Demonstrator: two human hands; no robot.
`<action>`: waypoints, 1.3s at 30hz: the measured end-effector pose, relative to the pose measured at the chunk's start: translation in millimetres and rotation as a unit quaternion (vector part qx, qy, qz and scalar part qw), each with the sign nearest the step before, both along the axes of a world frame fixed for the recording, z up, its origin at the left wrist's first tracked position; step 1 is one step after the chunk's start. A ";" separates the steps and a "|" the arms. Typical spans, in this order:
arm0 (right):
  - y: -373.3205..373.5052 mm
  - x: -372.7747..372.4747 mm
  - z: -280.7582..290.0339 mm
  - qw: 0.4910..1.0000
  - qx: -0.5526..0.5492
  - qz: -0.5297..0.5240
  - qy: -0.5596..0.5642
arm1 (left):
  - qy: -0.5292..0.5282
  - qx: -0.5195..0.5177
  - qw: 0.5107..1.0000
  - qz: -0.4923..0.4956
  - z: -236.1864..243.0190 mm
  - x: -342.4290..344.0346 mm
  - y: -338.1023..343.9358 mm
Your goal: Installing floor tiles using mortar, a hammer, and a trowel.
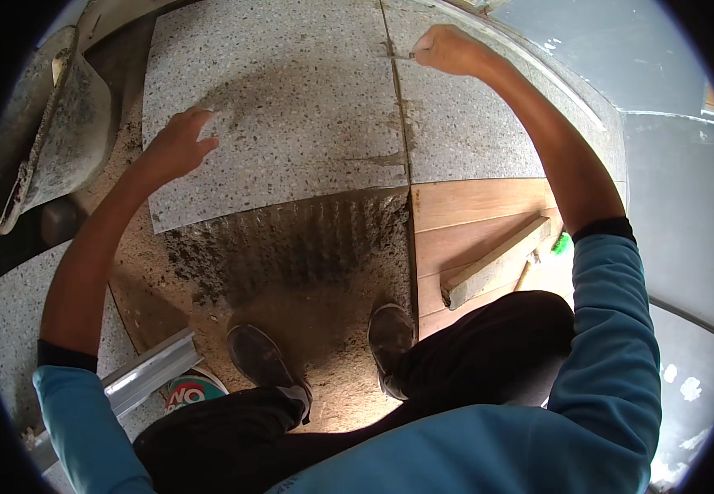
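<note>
Holding left hand [174,148] loosely spread above large grey speckled rectangular tile [291,123], beyond dark ridged mortar [299,235]; right hand [447,52] fisted around thin dull piece [403,57], kind unclear. Probably heavy, stiff, chip-prone; best held by opposite edges.

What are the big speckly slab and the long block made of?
The speckled slab looks like matte terrazzo, or a lookalike tile: dark chips dot its grey face. The long block is probably rough wood, given its dull, brownish, squared look.
</note>
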State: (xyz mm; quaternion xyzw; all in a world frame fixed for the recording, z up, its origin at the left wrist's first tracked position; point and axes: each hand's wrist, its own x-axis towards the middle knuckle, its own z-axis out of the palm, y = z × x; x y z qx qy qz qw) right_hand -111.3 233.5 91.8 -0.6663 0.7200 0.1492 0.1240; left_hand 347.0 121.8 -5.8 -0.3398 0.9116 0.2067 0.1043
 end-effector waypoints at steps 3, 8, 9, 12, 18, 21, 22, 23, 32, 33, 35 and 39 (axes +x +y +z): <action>42.1 14.1 0.8 0.995 -0.056 -0.027 -0.083 | -0.031 0.008 0.999 -0.008 -1.0 -3.1 -6.1; 103.7 45.7 3.8 0.994 -0.027 -0.052 -0.095 | -0.058 0.003 0.998 -0.010 -4.7 -10.8 -12.6; 113.3 52.7 6.2 0.992 -0.006 -0.082 -0.092 | -0.059 -0.014 0.998 -0.018 -4.5 -10.9 -16.0; 144.6 73.8 8.9 0.995 0.027 -0.062 -0.073 | -0.059 -0.036 0.997 -0.026 -6.1 -8.6 -23.8; 192.1 102.1 13.6 0.993 0.014 -0.066 -0.100 | -0.059 -0.079 0.994 -0.046 -1.0 -3.9 -31.8; 202.5 108.2 14.8 0.992 0.038 -0.061 -0.102 | -0.059 -0.068 0.995 -0.034 7.7 -2.3 -26.3; 204.4 108.5 14.2 0.993 0.030 -0.057 -0.103 | -0.055 -0.073 0.995 -0.039 10.5 -2.6 -25.1; 207.4 108.1 13.5 0.994 0.026 -0.038 -0.101 | -0.059 -0.074 0.995 -0.038 12.1 -2.4 -23.3; 215.6 117.0 40.2 0.949 -0.020 -0.055 -0.310 | -0.107 -0.052 0.993 -0.016 31.9 2.5 -17.7; 206.4 121.9 46.2 0.941 0.004 -0.073 -0.330 | -0.132 -0.053 0.990 -0.014 34.4 -1.3 -13.8; 195.3 136.1 64.0 0.911 0.007 -0.132 -0.390 | -0.134 -0.027 0.991 0.008 40.1 -1.3 -5.1; 153.8 169.5 100.0 0.835 0.007 -0.203 -0.511 | -0.150 -0.025 0.988 0.009 40.7 11.6 20.9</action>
